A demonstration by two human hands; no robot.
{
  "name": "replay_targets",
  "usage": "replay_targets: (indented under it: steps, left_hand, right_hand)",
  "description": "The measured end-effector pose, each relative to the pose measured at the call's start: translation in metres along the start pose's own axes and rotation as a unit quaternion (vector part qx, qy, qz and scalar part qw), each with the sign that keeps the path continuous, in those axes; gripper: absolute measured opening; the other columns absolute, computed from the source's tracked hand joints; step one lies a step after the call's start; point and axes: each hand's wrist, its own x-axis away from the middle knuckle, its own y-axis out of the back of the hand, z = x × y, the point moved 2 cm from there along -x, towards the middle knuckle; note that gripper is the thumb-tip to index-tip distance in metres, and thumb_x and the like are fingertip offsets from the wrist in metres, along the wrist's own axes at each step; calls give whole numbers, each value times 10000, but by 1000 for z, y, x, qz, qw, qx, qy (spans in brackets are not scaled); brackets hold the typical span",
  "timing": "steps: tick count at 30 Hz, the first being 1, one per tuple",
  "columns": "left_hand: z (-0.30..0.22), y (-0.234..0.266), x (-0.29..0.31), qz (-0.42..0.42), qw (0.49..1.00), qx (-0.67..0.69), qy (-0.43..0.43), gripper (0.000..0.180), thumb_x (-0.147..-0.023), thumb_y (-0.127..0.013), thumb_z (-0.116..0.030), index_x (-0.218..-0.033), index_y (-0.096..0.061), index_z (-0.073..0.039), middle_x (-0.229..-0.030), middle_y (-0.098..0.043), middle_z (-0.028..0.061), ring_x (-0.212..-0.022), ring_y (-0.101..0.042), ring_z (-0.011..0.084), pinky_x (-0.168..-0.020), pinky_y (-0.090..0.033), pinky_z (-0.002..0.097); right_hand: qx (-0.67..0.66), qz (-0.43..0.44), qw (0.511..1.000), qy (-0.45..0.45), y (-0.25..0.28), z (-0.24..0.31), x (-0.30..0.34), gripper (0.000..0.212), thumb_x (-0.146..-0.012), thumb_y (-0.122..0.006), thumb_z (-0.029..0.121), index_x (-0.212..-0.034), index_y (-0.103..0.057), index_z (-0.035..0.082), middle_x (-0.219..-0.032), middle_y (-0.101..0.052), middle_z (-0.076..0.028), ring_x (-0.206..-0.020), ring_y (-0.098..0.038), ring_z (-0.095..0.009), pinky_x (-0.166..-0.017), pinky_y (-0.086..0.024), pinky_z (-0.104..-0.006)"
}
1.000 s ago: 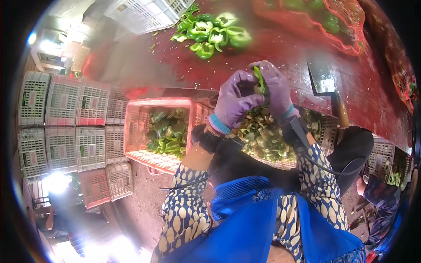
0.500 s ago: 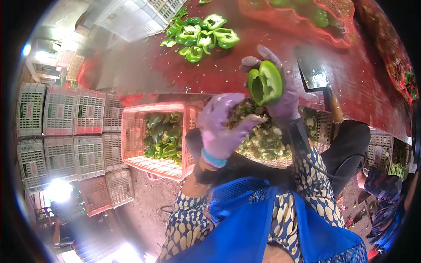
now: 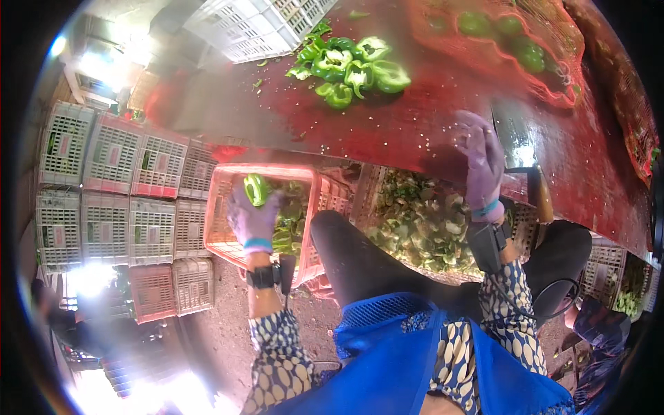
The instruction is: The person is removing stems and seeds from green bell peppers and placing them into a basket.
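My left hand [image 3: 247, 220], in a purple glove, holds a cut green bell pepper [image 3: 256, 189] over a pink plastic crate [image 3: 312, 228]. More green peppers [image 3: 282, 238] lie inside that crate, partly hidden by my hand. My right hand [image 3: 484, 162], gloved the same way, hovers at the near edge of the red table [image 3: 429, 111]. Its fingers are apart and somewhat blurred, with nothing seen in them. Just right of it lies a cleaver [image 3: 544, 197], wooden handle toward me. Beyond, a heap of cut green peppers [image 3: 356, 69] rests on the tabletop.
Between my knees stands a crate of pepper cores and scraps [image 3: 429, 225]. A red mesh bag of peppers [image 3: 529, 55] lies at the far right, and a white crate [image 3: 259, 28] at the far left. Stacked crates [image 3: 114, 155] line the left side. Another person's sleeve [image 3: 602, 325] shows at right.
The cut pepper, earlier in my right hand above the scraps crate, is now in my left hand, which has swung left over the pink crate. My right hand has moved right, toward the cleaver.
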Motion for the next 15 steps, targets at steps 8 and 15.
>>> replay_targets:
  steps: [8, 15]
  left_hand:
    - [-142, -76, -117, 10, 945, 147, -293, 358, -779, -716, -268, -1106, -679, -126, -1162, -646, 124, -1100, -599, 328, -977, -466, 448]
    - [-151, -105, -124, 51, 954, 177, -238, 175, -782, -678, -225, -900, -677, -95, -1060, -620, 126, -952, -612, 347, -838, -520, 428]
  right_hand:
    - [169, 45, 982, 72, -1, -28, 2, 107, -925, -636, 50, -1024, -671, 34, -960, -637, -6, -812, -566, -63, -700, -478, -226]
    - [128, 59, 988, 63, 11, -25, 2, 119, -930, -616, 33, -1039, -667, 33, -959, -638, 4, -781, -544, -32, -651, -444, -195]
